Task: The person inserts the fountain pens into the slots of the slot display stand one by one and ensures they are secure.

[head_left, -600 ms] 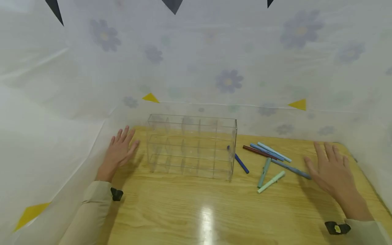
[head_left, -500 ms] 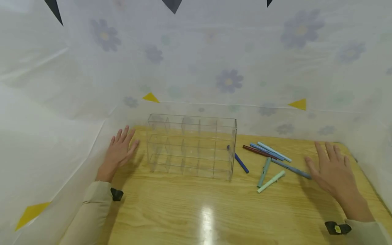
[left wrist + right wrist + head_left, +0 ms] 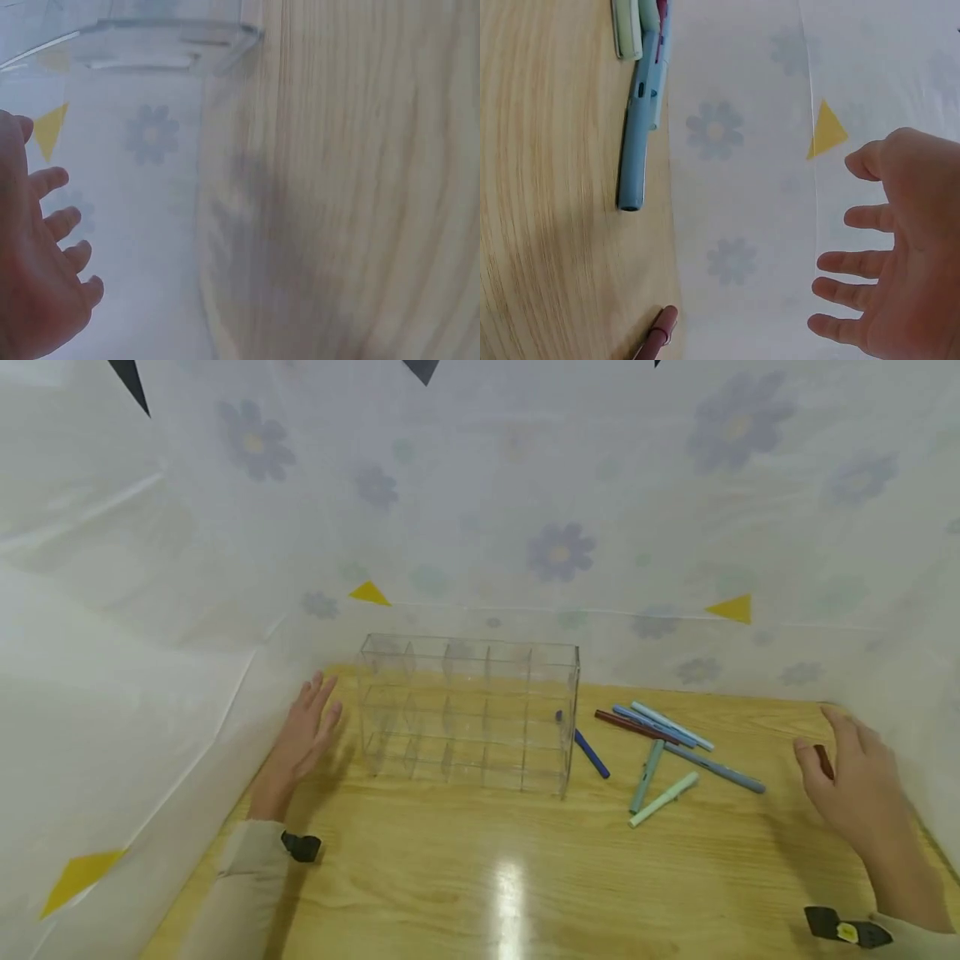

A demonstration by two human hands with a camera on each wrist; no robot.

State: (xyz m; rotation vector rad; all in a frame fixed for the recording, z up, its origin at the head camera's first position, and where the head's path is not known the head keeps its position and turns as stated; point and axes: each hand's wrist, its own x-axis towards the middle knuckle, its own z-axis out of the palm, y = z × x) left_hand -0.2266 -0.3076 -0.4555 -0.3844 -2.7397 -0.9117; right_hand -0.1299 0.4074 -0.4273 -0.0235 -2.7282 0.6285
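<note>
Table: yellowish shiny wooden table (image 3: 420, 868), with a thin white sheet with pale flowers (image 3: 465, 518) behind the clear plastic rack of little square boxes (image 3: 486, 720).
Left hand: my left hand (image 3: 298, 735) is just left of the rack, fingers loose, holding nothing. A quick swing could bump the rack, which looks light and might slide.
Right hand: my right hand (image 3: 858, 785) is well right of the rack, fingers loose and apart, nothing in it.
Brown pen: the reddish-brown pen (image 3: 660, 326) lies well right of the rack, apart from my hand. My hand partly hides it from my head, so I could knock it and make it roll.
Pen pile: right of the rack, the dark red pen (image 3: 633, 727), the middle-blue pen (image 3: 652, 725) and the light-blue pen (image 3: 671, 725) lie bunched together. Pulling one might drag the others.
Dark blue pen: the dark blue pen (image 3: 592, 754) sits at the rack's right end, partly seen through it. Grabbing carelessly there could shove the rack.
</note>
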